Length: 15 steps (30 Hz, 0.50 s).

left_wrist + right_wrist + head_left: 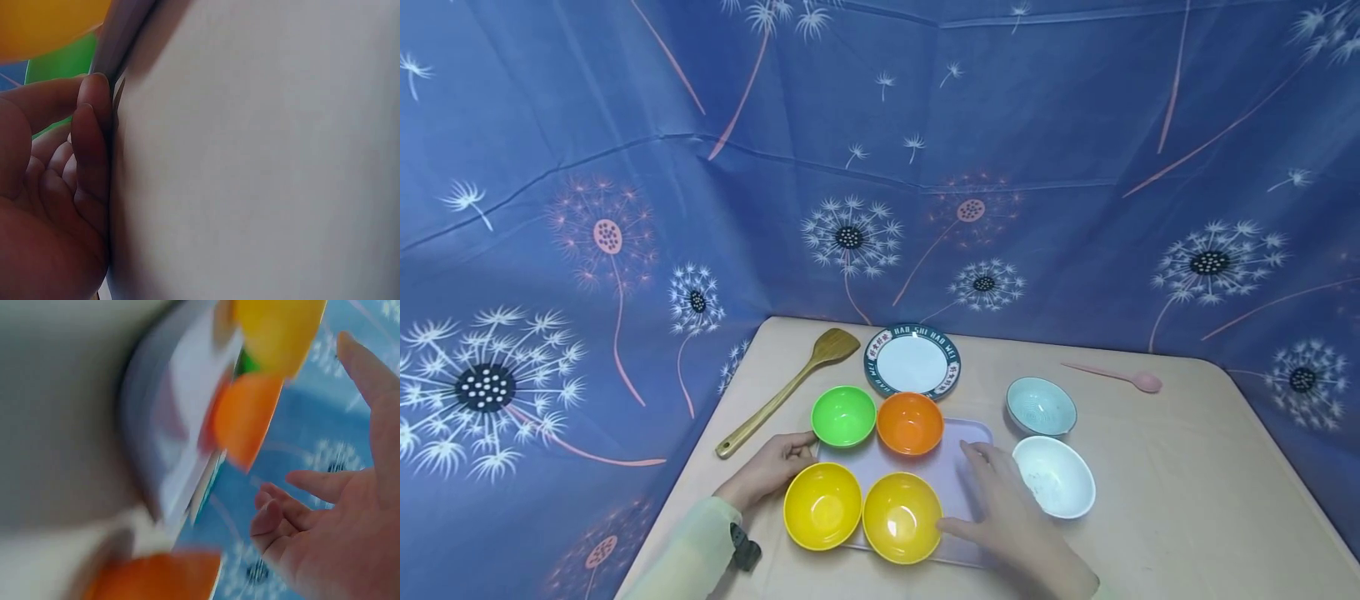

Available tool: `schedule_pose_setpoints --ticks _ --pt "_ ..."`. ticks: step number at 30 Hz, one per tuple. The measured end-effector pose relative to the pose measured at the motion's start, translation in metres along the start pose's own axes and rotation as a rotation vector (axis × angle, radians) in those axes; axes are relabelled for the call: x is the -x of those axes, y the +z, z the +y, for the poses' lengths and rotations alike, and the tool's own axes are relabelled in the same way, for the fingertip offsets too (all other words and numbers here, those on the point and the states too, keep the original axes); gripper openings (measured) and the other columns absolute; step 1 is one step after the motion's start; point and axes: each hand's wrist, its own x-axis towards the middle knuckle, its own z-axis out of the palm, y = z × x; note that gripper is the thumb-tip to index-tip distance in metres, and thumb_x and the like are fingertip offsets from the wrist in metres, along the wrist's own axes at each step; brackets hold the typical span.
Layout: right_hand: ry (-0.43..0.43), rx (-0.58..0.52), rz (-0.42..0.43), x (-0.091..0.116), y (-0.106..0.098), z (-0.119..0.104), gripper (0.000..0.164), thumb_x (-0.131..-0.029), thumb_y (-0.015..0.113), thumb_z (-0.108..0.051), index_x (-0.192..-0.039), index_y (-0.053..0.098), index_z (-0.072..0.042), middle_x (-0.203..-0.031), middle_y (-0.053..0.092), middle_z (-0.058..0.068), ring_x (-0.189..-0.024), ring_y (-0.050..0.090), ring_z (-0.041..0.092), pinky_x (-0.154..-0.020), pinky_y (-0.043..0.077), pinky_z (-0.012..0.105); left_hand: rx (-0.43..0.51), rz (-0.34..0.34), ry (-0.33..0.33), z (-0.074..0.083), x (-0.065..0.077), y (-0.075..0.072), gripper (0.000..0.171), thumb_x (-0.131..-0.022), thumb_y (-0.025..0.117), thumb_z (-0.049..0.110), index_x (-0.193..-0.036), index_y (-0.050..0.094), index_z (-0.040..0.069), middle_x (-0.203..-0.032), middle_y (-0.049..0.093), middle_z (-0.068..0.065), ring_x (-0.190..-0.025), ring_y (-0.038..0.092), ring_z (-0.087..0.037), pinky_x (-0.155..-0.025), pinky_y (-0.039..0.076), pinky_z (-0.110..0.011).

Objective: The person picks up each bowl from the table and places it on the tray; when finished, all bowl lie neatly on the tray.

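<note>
A pale lilac tray carries a green bowl, an orange bowl and two yellow bowls, one on the left and one on the right. My left hand is at the tray's left edge, beside the green bowl. In the left wrist view its thumb and finger tips pinch the tray rim. Over the tray's right side, my right hand has thumb and fingers spread apart, holding nothing. In the right wrist view the same hand is apart from the bowls.
A wooden spatula lies at the left. Behind the tray sits a green-rimmed plate. To the right stand a light blue bowl and a white bowl; a pink spoon lies beyond. Patterned blue cloth hangs behind.
</note>
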Motion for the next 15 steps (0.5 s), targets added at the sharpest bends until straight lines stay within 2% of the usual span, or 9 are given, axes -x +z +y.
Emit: schedule_pose_setpoints --ticks 5,8,12,15 --pt "0.014 0.044 0.121 0.005 -0.025 0.040 0.114 -0.073 0.089 -0.062 -0.157 0.041 -0.002 -0.153 0.039 0.020 -0.139 0.037 0.043 -0.106 0.040 0.067 0.005 -0.001 0.009 -0.002 -0.001 0.001 0.059 -0.099 0.069 0.013 -0.152 0.049 -0.002 -0.080 0.063 -0.005 -0.073 0.056 -0.018 -0.074 0.048 -0.028" --pt "0.011 0.046 0.195 0.010 -0.035 0.065 0.116 -0.071 0.090 -0.061 -0.155 0.042 0.003 -0.150 0.040 0.024 -0.136 0.037 0.046 -0.102 0.040 0.070 0.006 0.001 0.017 -0.004 -0.001 0.001 0.058 -0.099 0.069 0.012 -0.152 0.050 -0.001 -0.081 0.064 -0.005 -0.073 0.055 -0.017 -0.069 0.048 -0.026" --pt "-0.020 0.029 0.303 0.016 -0.041 0.093 0.114 -0.066 0.095 -0.057 -0.148 0.048 0.006 -0.141 0.046 0.026 -0.129 0.040 0.047 -0.097 0.040 0.066 0.000 0.003 0.021 -0.004 -0.001 0.001 0.058 -0.099 0.069 0.012 -0.152 0.050 -0.003 -0.081 0.064 -0.005 -0.072 0.055 -0.017 -0.066 0.047 -0.026" --pt "-0.013 0.023 0.337 0.019 -0.042 0.108 0.115 -0.062 0.097 -0.057 -0.146 0.049 0.005 -0.139 0.046 0.029 -0.127 0.040 0.050 -0.094 0.039 0.066 -0.003 0.002 0.022 -0.004 -0.001 0.001 0.058 -0.100 0.068 0.012 -0.152 0.049 -0.003 -0.081 0.064 -0.005 -0.071 0.055 -0.017 -0.066 0.047 -0.026"
